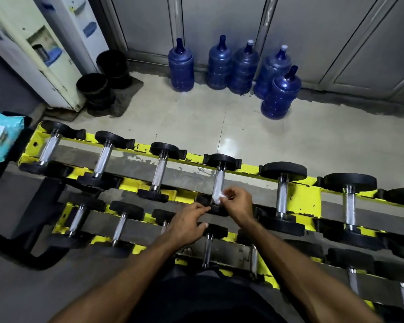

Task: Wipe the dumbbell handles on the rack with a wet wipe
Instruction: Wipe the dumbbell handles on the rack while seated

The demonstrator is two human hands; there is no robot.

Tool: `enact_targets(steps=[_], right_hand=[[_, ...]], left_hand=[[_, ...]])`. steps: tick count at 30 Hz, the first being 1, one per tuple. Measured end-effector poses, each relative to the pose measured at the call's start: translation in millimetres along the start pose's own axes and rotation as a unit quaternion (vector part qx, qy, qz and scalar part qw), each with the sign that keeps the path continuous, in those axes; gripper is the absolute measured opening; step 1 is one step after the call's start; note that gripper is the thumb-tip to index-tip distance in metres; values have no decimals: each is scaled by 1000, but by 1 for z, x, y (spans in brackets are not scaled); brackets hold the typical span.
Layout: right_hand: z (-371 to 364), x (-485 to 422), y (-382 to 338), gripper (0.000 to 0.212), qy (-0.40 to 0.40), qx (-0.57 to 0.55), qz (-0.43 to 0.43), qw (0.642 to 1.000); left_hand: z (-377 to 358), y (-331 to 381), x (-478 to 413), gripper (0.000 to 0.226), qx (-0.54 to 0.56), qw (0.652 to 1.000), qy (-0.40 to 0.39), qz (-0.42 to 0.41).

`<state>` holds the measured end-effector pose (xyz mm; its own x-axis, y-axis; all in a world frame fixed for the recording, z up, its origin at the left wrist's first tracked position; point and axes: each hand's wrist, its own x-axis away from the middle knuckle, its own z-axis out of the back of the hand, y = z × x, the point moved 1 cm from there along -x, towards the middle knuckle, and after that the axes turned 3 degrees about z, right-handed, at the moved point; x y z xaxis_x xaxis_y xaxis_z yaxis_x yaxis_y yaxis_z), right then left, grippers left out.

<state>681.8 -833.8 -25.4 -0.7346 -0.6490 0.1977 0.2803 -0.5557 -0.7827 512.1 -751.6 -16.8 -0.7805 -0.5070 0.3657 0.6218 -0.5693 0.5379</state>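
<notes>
A yellow rack [303,199] holds rows of black dumbbells with chrome handles. My right hand [237,202] pinches a small white wet wipe [219,196] against the near end of the fourth top-row handle [219,180]. Just left of it, my left hand [188,223] reaches to that dumbbell's near black head [216,209], its fingers touching the head's edge. Whether those fingers grip anything is unclear. Other top-row handles, such as the third one [159,170] and the fifth one [282,195], stand untouched.
A teal wet-wipe pack [1,136] lies at the far left beside the rack's end. Several blue water jugs [243,68] stand on the tiled floor behind. Black bins [103,87] and a white water dispenser [40,50] stand at the back left.
</notes>
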Motion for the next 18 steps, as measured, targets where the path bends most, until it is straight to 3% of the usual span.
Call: enact_targets(steps=[7,14,18], right_hand=[[-14,-15,-10,9,-88,208,124,966],[-37,-31,-52,22,-204,398,211,869],[-41,-38,-63,19,-291,489,173,804]], left_hand=[[10,-12,-5,64,-98,992,-40,-69],[15,-17,-12,58,-139,983,-51,-112],[17,-21,-14,56,-153,979,-49,-128]])
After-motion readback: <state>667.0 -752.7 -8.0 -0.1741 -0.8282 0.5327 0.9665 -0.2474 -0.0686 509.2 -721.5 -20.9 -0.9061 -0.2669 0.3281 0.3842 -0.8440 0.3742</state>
